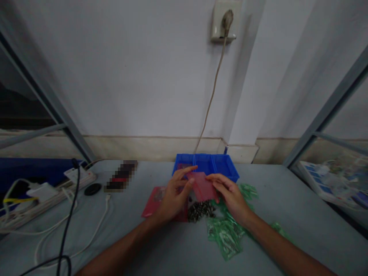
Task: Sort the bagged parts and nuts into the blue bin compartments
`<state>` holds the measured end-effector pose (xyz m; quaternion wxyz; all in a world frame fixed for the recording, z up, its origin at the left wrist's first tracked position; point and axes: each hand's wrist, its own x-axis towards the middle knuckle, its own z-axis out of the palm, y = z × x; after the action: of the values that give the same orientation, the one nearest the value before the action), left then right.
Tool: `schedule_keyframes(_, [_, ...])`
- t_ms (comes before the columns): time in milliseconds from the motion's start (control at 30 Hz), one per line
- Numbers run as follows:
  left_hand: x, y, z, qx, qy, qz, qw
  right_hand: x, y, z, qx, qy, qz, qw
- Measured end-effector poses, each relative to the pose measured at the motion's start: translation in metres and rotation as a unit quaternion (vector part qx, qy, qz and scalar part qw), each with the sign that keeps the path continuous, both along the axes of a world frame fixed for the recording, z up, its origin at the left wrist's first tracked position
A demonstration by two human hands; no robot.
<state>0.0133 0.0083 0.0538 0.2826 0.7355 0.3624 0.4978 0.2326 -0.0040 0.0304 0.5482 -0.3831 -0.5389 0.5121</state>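
A small pink plastic bag [203, 187] is stretched between my two hands, above the table. My left hand [178, 191] pinches its left edge between thumb and fingers. On the other side, my right hand [228, 193] grips the bag's right edge. Directly below lies a pile of small dark metal parts [199, 211]; their exact kind is too small to tell. More pink bags [152, 203] lie under and left of my left hand. Green plastic bags [227, 237] with small parts inside are spread below and around my right hand. Behind my hands sits a blue three-compartment tray [225, 166].
A power strip [25, 214] with plugs runs along the left, with a white cable [97, 230] and a black cable [69, 214]. A round black disc [92, 189] and a blurred-out flat object [122, 176] lie nearby. Metal frame posts [330, 103] stand at both sides.
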Motion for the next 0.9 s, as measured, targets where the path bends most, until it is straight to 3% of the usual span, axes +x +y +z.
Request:
schedule_keyframes(167, [-0.002, -0.007, 0.004, 0.004, 0.007, -0.029, 1.000, 0.000, 0.000, -0.001, -0.013, 0.005, -0.023, 1.000])
schedule_keyframes(333, [-0.004, -0.009, -0.003, -0.027, 0.044, -0.047, 0.998, 0.000, 0.000, -0.001, -0.015, -0.021, -0.051, 0.998])
schedule_keyframes(633, [-0.003, 0.002, -0.005, 0.045, 0.076, 0.020, 0.996, -0.001, 0.001, 0.002, -0.027, -0.002, -0.034, 0.999])
schedule_keyframes(733, [-0.001, 0.002, -0.002, 0.020, 0.035, 0.037, 0.998, -0.002, 0.000, 0.002, -0.021, -0.019, -0.032, 0.999])
schedule_keyframes(900, [0.003, 0.004, -0.004, -0.080, -0.046, 0.001, 0.996, -0.003, -0.003, 0.004, 0.010, -0.035, -0.018, 0.999])
